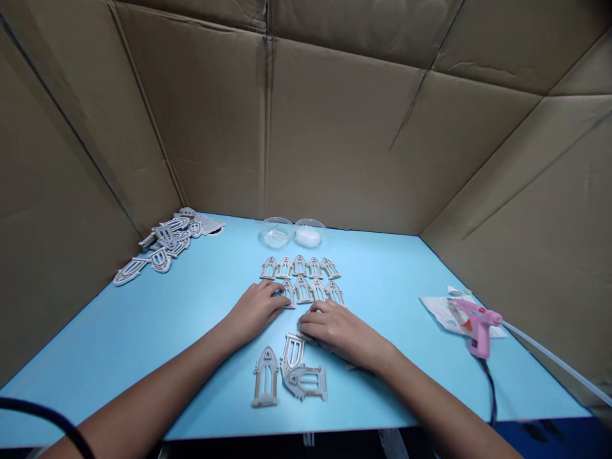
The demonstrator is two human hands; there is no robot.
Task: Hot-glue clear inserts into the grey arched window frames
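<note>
Small flat grey-white cutouts shaped like arched windows, with tan side edges, lie in two rows on the table. My left hand has its fingertips and thumb at the edge of the leftmost window cutout of the nearer row. Bent fingers of my right hand are close together just below that row. Parts of more cutouts show under it; what its fingers hold is hidden. Nearer to me are an upright arched window cutout, a tilted cutout and a sideways cutout overlapping it.
A pile of arched cutouts lies at the back left. Two clear plastic bowls stand at the back, one with white contents. On the right, a pink glue gun with a long glue stick rests by a plastic packet. Cardboard walls enclose the blue table.
</note>
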